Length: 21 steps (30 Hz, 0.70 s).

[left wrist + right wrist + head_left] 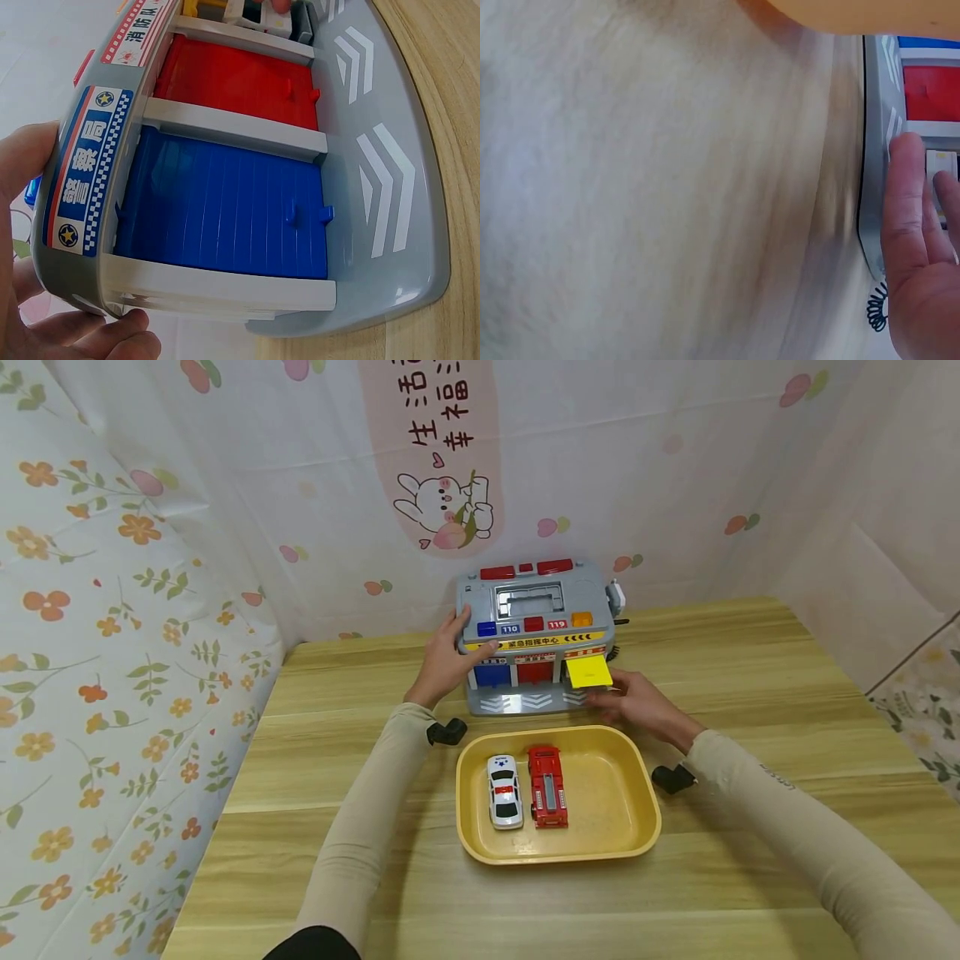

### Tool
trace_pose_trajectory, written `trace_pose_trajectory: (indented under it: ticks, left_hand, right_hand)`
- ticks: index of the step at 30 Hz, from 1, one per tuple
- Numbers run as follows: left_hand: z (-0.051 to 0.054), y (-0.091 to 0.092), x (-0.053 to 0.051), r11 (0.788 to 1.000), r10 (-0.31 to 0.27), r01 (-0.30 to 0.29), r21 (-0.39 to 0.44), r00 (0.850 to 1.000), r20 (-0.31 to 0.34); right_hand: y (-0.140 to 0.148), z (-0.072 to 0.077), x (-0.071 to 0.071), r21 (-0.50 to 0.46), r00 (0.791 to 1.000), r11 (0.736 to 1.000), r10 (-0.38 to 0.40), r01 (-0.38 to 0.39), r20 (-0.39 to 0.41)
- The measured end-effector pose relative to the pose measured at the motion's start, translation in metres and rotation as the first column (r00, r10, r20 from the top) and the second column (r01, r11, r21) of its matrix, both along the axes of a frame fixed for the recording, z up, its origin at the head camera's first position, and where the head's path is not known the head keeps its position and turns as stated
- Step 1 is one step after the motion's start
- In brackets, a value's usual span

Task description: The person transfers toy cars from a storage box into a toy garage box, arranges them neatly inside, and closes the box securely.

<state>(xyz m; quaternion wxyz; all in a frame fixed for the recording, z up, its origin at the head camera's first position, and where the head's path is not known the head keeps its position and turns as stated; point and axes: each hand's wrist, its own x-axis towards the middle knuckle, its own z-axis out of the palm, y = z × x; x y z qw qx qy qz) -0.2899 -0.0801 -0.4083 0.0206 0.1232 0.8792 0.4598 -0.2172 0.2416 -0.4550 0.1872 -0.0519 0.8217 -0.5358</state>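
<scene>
Standing at upper centre: toy garage [536, 635], smooth grey moulded body, rounded corners, red, blue and orange blocks on the roof.
Shutters: blue shutter [225, 202], ribbed, and red shutter [236, 82], both down; yellow flap [589, 672] raised and projecting from the third bay.
Left hand [444, 660]: gripping the garage's side, thumb on the front, fingers curled at the edge.
Right hand [637, 702]: beside the raised flap, fingers extended, one fingertip touching the white vehicle [259, 19]; whether it also pinches cannot be told.
White vehicle: boxy, at the third bay, partly hidden.
Tray [603, 793]: yellow, shallow, rounded rectangle, lower centre of the frame.
Tray contents: glossy white car [505, 793] and red truck [548, 787], side by side, apart, left half.
Worktop [750, 718]: pale wood grain, striped lengthwise.
Surroundings: creased printed fabric [637, 460] behind; floral fabric [97, 652] at left.
Edges: garage base just behind the tray's far rim, narrow strip of wood between; black coiled cord [877, 309] near the base corner.
Open room: wood surface either side of the garage; bare tray floor right of the truck.
</scene>
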Motion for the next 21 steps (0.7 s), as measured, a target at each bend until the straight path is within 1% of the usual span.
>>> trace_pose_trajectory:
  ticks: [4,8,11,14,16,18,21]
  left_hand:
    - [0.0,0.001,0.0,1.0,0.003,-0.003,0.001,1.0,0.011]
    - [0.0,0.002,0.001,1.0,0.007,-0.007,0.001,1.0,0.012]
    - [0.0,0.002,0.001,1.0,0.007,-0.007,-0.003,1.0,0.012]
    - [0.0,0.001,0.001,1.0,0.005,-0.005,-0.002,1.0,0.014]
    - [0.0,0.001,0.002,1.0,0.003,-0.003,0.006,1.0,0.013]
    - [0.001,0.001,0.002,1.0,0.0,0.0,0.015,1.0,0.01]
    - [0.001,0.001,0.003,1.0,0.0,0.0,0.014,1.0,0.006]
  right_hand:
    - [0.002,0.0,0.001,0.0,0.999,0.999,0.039,-0.039,-0.003]
    - [0.005,0.003,0.002,0.001,0.999,0.999,0.048,-0.048,-0.01]
    - [0.009,0.007,0.002,0.027,0.999,0.999,0.027,-0.026,-0.044]
    - [0.013,0.014,0.003,0.042,0.996,0.999,-0.014,0.017,-0.083]
    - [0.015,0.021,0.003,0.054,0.992,0.997,-0.039,0.046,-0.119]
    - [0.017,0.028,0.004,0.05,0.988,0.996,-0.062,0.07,-0.139]
    - [0.021,0.038,0.004,0.073,0.982,0.993,-0.076,0.089,-0.17]
